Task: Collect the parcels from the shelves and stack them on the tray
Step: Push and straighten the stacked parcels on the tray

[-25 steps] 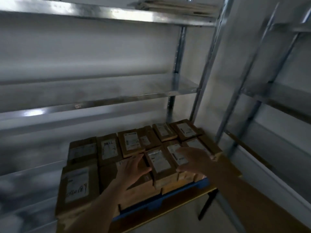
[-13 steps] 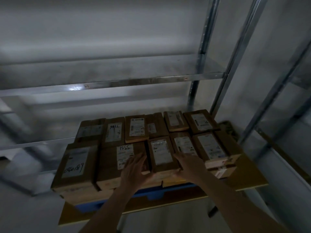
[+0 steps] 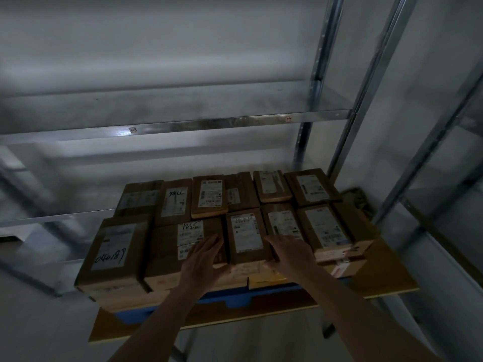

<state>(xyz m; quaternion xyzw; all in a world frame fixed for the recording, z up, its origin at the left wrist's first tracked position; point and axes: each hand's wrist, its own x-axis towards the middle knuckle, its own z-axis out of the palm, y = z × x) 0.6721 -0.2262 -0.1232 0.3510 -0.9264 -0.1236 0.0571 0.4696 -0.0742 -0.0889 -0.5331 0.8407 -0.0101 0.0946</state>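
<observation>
Several brown cardboard parcels with white labels lie packed in two rows on a blue tray (image 3: 235, 300). In the front row sits a narrow middle parcel (image 3: 245, 235). My left hand (image 3: 202, 259) lies flat with straight fingers on the wide parcel marked 1255 (image 3: 167, 246), against the middle parcel's left side. Against its right side presses my right hand (image 3: 290, 253), fingers spread over the neighbouring parcel (image 3: 283, 222) and thumb at the middle parcel's near face. Neither hand lifts anything.
The tray stands on a wooden board (image 3: 386, 282) on thin legs. Behind it runs a metal shelf (image 3: 183, 126) with bare levels. Steel uprights (image 3: 366, 82) stand at the right, with a second rack (image 3: 444, 158) beyond. A large parcel marked 040189 (image 3: 115, 246) sits front left.
The view has swung down and left, and the stack now sits centred. My right hand moved from the right-hand parcels to the middle parcel's right side; my left hand stays at its left.
</observation>
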